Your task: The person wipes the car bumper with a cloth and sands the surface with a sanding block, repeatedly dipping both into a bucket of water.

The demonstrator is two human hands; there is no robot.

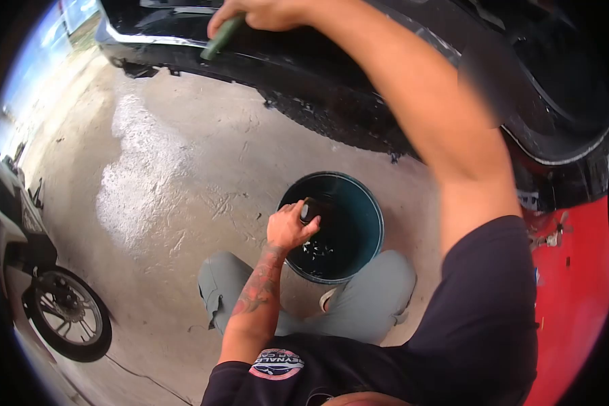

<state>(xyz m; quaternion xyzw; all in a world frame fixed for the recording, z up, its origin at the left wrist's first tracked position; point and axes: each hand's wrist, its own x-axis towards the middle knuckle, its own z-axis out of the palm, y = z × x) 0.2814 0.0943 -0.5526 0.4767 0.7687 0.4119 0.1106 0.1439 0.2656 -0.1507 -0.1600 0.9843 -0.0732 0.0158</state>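
Observation:
My right hand (267, 13) reaches far forward and grips a flat green pad (223, 37). The pad's long edge lies against the lower part of a glossy black car panel (298, 54). Below me, my left hand (292, 227) is closed around a small dark object with a pale end (309, 211), whose kind I cannot tell. This hand is over the near-left rim of a dark teal bucket (377, 233). Dark liquid with white flecks of foam or reflection shows inside the bucket.
The bucket stands on a concrete floor (203, 142) between my knees. A white, foamy wet patch (139, 166) spreads to the left. Further left is a motorcycle wheel (68, 312), with a thin cord on the floor nearby. A red surface (575, 284) fills the right side.

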